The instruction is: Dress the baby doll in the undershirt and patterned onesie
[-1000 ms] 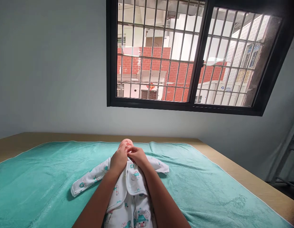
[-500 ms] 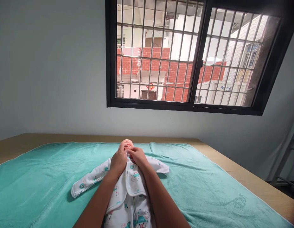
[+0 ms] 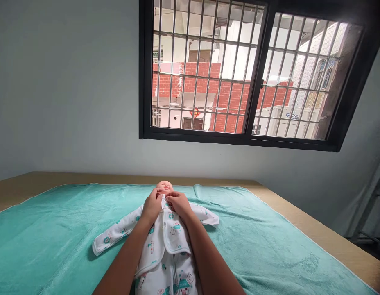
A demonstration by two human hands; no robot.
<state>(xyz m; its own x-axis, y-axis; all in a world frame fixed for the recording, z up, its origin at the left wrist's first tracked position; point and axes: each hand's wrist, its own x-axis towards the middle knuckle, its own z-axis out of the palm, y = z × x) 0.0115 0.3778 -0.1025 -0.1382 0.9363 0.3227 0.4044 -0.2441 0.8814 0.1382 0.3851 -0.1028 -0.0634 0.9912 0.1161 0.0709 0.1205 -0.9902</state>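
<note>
A baby doll (image 3: pixel 164 187) lies on its back on a teal towel (image 3: pixel 55 229), head pointing away from me. It wears a white printed romper (image 3: pixel 171 246) with teal cartoon figures, sleeves spread to both sides. My left hand (image 3: pixel 152 206) and my right hand (image 3: pixel 177 203) meet at the doll's neck. Both pinch the two front edges of the romper at the collar, fingers closed on the cloth. My forearms run down over the doll's body and hide part of it.
The towel covers a wooden platform (image 3: pixel 315 233) whose bare edge shows at the right and back. A grey wall stands behind it, with a barred black-framed window (image 3: pixel 239 73). Grey metal framing (image 3: pixel 368 229) stands at the far right.
Both hands have slid slightly down from the doll's chin to the collar, so more of the doll's head shows. The romper's sleeves have not moved.
</note>
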